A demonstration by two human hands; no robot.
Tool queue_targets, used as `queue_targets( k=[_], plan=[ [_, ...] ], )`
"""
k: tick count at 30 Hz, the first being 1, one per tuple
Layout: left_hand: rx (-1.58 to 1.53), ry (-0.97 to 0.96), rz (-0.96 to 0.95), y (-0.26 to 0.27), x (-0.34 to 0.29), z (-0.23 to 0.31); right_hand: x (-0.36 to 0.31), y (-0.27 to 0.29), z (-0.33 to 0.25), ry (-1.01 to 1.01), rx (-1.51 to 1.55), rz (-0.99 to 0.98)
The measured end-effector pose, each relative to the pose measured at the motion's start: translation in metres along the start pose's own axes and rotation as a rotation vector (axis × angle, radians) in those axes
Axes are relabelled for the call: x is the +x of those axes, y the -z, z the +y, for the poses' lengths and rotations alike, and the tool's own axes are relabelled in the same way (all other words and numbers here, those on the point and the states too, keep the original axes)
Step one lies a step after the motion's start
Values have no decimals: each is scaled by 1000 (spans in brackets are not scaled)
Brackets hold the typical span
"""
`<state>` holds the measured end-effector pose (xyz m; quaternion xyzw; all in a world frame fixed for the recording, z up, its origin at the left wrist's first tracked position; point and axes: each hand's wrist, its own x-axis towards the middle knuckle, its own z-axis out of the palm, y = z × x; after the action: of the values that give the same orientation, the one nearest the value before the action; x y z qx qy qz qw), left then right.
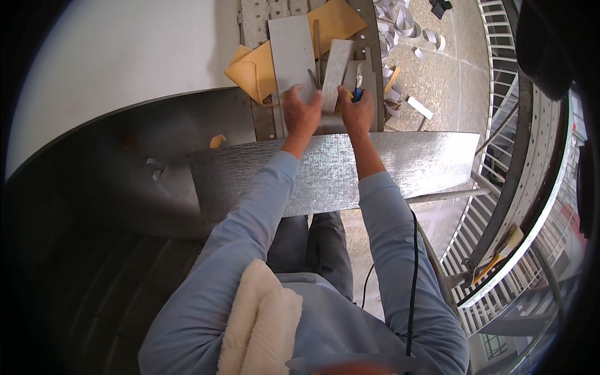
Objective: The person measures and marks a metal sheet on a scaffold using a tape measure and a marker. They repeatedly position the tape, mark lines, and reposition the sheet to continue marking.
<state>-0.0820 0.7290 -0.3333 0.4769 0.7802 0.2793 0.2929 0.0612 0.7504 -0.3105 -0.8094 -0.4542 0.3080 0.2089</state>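
My left hand is over the lower part of a flat grey board, its thumb and fingers apart and slightly blurred. A thin dark piece lies just beyond its thumb; I cannot make out what it is. My right hand is closed around a tool with a blue and yellow handle, its metal end pointing away from me; the exact kind is unclear. Between the hands lies a narrow silvery strip. Below my wrists, a long silver foil-faced sheet with a fine grid texture stretches across.
Orange-yellow sheets and folded pieces lie around the board. Curled white strips litter the floor at the far right. A white-barred railing curves along the right, with a brush beside it. A large curved metal surface is at left.
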Motion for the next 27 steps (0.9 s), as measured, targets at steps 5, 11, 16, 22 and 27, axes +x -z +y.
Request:
queue_targets(
  k=[5,11,16,22,27],
  plan=[
    [174,348,-4,29,6,-13,-33,1,-9,-2,-16,-113],
    [431,400,-143,21,-13,11,-35,-1,-11,-89,-34,55],
    [578,323,-117,-3,-23,20,-24,-1,-10,-51,-187,-115],
    [480,386,-214,11,-18,25,8,2,-7,121,-91,26],
    [447,395,-209,18,-10,29,-37,21,-6,83,-12,-5]
  ],
)
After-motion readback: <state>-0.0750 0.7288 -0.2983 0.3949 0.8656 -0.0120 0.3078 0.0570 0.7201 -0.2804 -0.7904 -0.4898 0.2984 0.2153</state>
